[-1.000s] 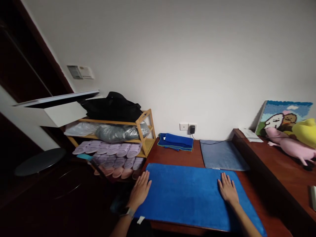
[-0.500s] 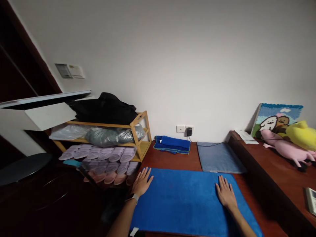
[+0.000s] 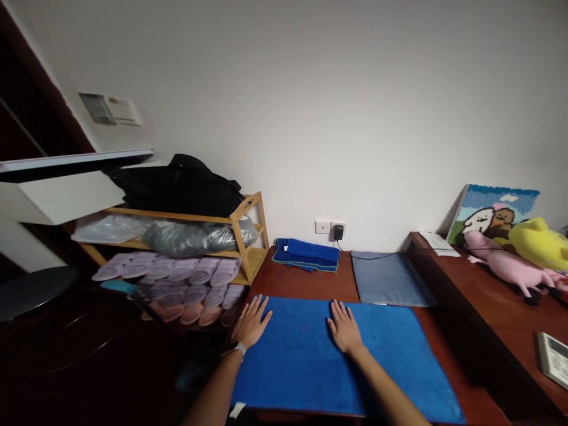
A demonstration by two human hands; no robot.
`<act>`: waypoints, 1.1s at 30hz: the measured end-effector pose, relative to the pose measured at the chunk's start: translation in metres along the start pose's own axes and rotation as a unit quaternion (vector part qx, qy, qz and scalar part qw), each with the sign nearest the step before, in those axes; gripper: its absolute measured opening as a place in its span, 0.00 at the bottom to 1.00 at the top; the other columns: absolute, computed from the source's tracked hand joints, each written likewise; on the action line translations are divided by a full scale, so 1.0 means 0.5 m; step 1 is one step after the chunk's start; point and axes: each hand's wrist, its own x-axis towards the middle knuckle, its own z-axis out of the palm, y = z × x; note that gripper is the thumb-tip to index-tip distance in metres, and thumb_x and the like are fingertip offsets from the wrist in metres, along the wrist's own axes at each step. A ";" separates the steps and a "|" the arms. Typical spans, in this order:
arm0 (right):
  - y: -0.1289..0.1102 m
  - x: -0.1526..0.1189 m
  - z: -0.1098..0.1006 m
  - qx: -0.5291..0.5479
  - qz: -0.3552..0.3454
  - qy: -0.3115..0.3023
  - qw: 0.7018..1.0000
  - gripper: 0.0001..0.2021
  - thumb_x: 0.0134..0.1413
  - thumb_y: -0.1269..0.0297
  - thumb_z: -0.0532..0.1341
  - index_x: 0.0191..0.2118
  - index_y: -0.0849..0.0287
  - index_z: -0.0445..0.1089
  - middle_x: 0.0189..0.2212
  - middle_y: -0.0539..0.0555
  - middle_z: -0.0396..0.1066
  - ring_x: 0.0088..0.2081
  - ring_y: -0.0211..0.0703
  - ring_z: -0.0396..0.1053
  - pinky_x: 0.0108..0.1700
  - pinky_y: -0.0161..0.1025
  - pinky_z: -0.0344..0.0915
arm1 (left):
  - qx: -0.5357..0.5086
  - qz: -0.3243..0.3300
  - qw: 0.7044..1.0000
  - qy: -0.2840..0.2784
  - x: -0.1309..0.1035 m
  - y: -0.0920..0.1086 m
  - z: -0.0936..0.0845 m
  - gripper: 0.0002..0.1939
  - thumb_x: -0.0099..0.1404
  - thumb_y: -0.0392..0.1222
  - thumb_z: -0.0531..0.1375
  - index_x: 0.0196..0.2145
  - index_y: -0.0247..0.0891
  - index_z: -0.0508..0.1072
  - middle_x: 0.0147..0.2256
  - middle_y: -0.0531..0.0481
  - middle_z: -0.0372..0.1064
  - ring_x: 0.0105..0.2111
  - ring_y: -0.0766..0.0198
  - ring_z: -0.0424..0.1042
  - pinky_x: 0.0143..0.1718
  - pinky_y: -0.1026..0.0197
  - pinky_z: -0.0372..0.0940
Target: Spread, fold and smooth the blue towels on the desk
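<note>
While the left hand point(image 3: 249, 323) lies open at the far left corner of the blue cloth point(image 3: 302, 373), the right hand point(image 3: 346, 332) rests palm-down near its far edge, apparently pressing it flat against the brown surface point(image 3: 310, 287).

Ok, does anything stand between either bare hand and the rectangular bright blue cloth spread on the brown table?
Nothing visible does: the left hand rests at the blue cloth's far left corner, the right hand flat near its far edge's middle.
</note>
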 end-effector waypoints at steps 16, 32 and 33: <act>0.466 -0.136 -0.061 -0.088 0.260 0.023 0.961 0.35 0.70 0.52 0.33 0.76 0.62 0.41 0.76 0.53 0.40 0.76 0.48 0.39 0.74 0.48 0.40 | 0.004 0.002 1.000 0.000 0.006 -0.011 0.002 0.34 0.75 0.58 0.46 0.72 0.41 0.58 0.73 0.43 0.51 0.73 0.53 0.49 0.72 0.43 0.46; 0.275 -0.082 -0.052 -0.082 0.205 0.097 0.970 0.34 0.70 0.55 0.37 0.75 0.68 0.48 0.75 0.60 0.44 0.76 0.53 0.37 0.75 0.52 0.35 | 0.016 0.009 1.000 0.003 0.001 -0.012 0.009 0.33 0.76 0.59 0.45 0.72 0.42 0.58 0.73 0.44 0.51 0.73 0.53 0.50 0.72 0.45 0.46; 0.211 -0.063 -0.042 -0.064 0.127 0.106 0.984 0.34 0.71 0.54 0.39 0.75 0.67 0.48 0.75 0.59 0.45 0.76 0.52 0.39 0.75 0.51 0.35 | 0.011 0.008 1.000 0.005 0.001 -0.011 0.009 0.33 0.76 0.59 0.45 0.72 0.42 0.58 0.73 0.44 0.51 0.73 0.53 0.49 0.72 0.45 0.46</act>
